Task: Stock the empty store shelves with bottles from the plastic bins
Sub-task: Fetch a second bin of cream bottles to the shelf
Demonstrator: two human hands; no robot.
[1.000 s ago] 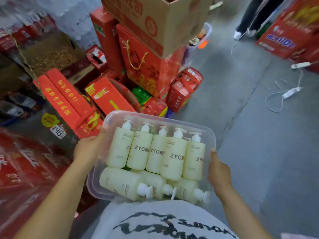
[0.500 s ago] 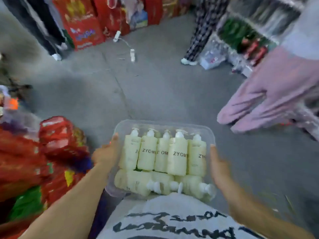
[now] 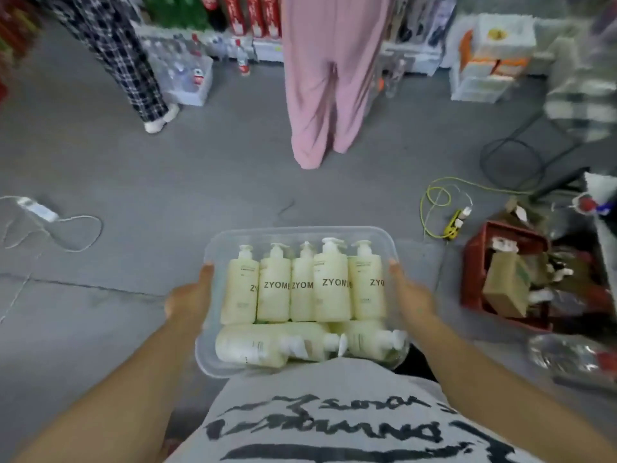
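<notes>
Bin point(image 3: 302, 232) of clear plastic sits against my belly, my left hand point(image 3: 188, 300) clasping its left wall and my right hand point(image 3: 412, 297) its right. Five cream pump bottles point(image 3: 332, 289) line its far edge; more lie along its near edge.
</notes>
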